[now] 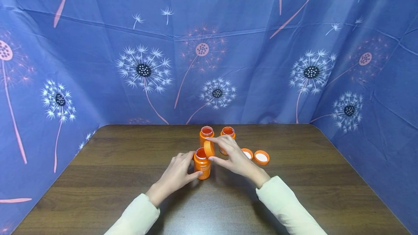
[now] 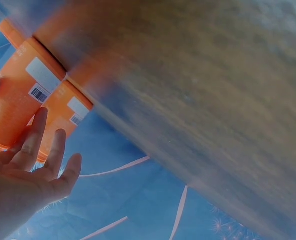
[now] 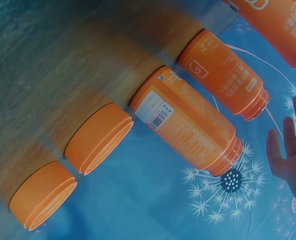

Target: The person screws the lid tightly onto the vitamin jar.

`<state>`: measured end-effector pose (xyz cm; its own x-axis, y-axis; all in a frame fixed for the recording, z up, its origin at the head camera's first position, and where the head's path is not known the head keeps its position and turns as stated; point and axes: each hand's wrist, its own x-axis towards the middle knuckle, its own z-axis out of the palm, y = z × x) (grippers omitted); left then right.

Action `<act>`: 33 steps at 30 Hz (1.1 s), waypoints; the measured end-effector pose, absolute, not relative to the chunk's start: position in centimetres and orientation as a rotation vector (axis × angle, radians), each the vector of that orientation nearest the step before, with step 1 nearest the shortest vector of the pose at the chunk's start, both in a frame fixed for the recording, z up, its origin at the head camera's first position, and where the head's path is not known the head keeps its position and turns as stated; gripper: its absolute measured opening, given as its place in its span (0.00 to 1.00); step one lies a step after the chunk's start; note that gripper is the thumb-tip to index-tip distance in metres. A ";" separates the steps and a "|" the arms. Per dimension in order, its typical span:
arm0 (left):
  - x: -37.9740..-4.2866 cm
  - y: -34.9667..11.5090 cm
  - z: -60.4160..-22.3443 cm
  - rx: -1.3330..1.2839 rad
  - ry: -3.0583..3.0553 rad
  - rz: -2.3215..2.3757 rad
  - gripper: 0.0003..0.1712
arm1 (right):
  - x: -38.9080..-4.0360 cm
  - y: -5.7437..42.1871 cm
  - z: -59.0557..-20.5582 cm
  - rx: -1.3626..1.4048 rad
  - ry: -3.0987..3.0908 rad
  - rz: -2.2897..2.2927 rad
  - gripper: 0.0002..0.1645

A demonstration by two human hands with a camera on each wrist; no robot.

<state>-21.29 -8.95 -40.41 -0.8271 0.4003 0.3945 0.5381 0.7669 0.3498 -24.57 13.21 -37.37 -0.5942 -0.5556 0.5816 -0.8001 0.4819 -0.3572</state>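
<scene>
An open orange bottle [image 1: 203, 169] stands upright at the front of a small group. My left hand [image 1: 175, 174] holds it, thumb on the near side and fingers at the far left; in the left wrist view that bottle [image 2: 18, 95] lies between thumb and index finger while the other fingers spread. Between the thumb and fingers of my right hand [image 1: 234, 154] is an orange lid [image 1: 209, 149], tilted on edge just over the right side of the bottle's mouth. The right wrist view shows part of the right hand [image 3: 292, 155] at its edge.
Two more uncapped orange bottles stand behind: one bottle [image 1: 205, 139] at the back, another bottle [image 1: 228, 131] partly behind my right hand. Two lids lie white side up to the right, the nearer lid [image 1: 247, 153] beside the other lid [image 1: 262, 157]. A blue dandelion-print cloth [image 1: 254, 93] surrounds the wooden table [image 1: 130, 155].
</scene>
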 end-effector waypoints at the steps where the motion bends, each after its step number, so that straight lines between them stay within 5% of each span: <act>1: -21.3 -9.0 -40.4 -0.727 -2.668 -0.660 0.35 | -24.5 13.1 -37.4 1.125 -2.346 0.866 0.33; 33: -21.5 -9.0 -40.6 -0.718 -2.677 -0.624 0.32 | -25.1 11.7 -37.9 1.244 -2.222 0.827 0.24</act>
<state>-21.50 -8.97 -40.63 -0.8302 0.4006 0.3876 0.5308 0.7806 0.3301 -25.07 11.65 -37.90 -0.4851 -0.5925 0.6431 -0.8688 0.4103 -0.2773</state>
